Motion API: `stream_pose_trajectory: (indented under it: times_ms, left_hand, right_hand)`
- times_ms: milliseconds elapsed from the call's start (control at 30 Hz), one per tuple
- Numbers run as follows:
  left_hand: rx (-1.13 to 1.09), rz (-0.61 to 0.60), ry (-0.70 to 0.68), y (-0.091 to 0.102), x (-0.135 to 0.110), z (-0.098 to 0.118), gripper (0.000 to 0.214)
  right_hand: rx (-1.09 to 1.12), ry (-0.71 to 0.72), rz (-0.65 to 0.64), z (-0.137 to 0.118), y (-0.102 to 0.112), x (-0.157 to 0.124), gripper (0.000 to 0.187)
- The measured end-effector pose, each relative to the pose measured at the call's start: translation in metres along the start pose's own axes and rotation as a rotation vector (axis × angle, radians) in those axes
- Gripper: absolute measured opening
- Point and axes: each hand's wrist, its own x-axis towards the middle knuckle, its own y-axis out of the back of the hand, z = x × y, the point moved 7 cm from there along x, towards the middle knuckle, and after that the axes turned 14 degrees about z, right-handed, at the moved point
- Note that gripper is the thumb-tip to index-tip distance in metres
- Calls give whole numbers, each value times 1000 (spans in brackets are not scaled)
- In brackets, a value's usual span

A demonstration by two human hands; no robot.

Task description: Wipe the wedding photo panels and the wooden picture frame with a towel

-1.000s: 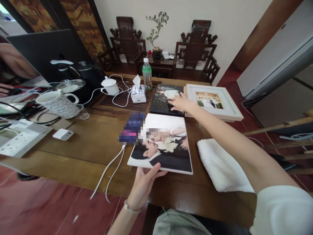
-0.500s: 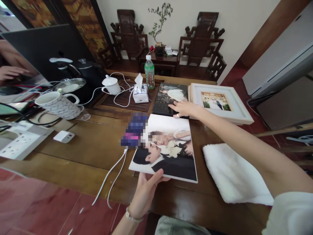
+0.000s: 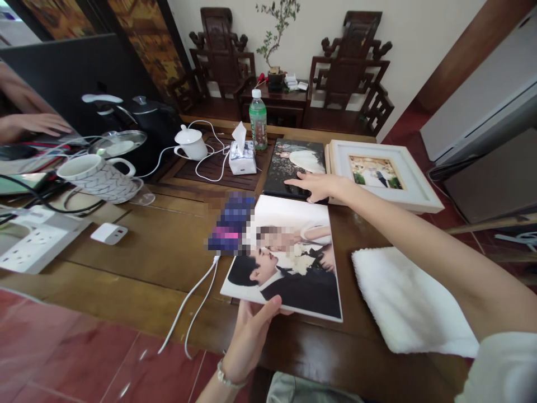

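Observation:
My left hand (image 3: 251, 331) grips the near edge of a large white-bordered photo panel (image 3: 289, 257) showing a couple, thumb on top, the panel lying on the wooden table (image 3: 159, 246). My right hand (image 3: 319, 185) reaches far forward, fingers closed on the near edge of a dark photo panel (image 3: 297, 162) beyond it. A white picture frame (image 3: 381, 174) lies right beside that hand.
A folded white towel (image 3: 411, 302) lies at the right. A white cable (image 3: 191, 305) hangs over the near edge. A tissue box (image 3: 242, 159), green bottle (image 3: 258, 120), white teapot (image 3: 191, 144), patterned mug (image 3: 100, 176), kettle and power strip (image 3: 31, 246) crowd the left. Another person's hand (image 3: 31, 124) is far left.
My right hand slid from the dark panel's right side down to its near edge. The left hand keeps its hold on the big photo panel.

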Motion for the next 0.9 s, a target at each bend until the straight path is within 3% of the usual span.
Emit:
stream_pose_trajectory:
  times_ms: [233,600,900]
  left_hand:
    - [-15,-32,10,-7,0,2,48]
    - [-39,-40,-16,-22,8,9,33]
    - [-86,-155,-133,-61,18,35,44]
  right_hand:
    - [-46,-5,4,-8,8,-5,88]
    - [-127,46,165,-1,30,-2,79]
    - [-247,-7,338,2,50,-6,66]
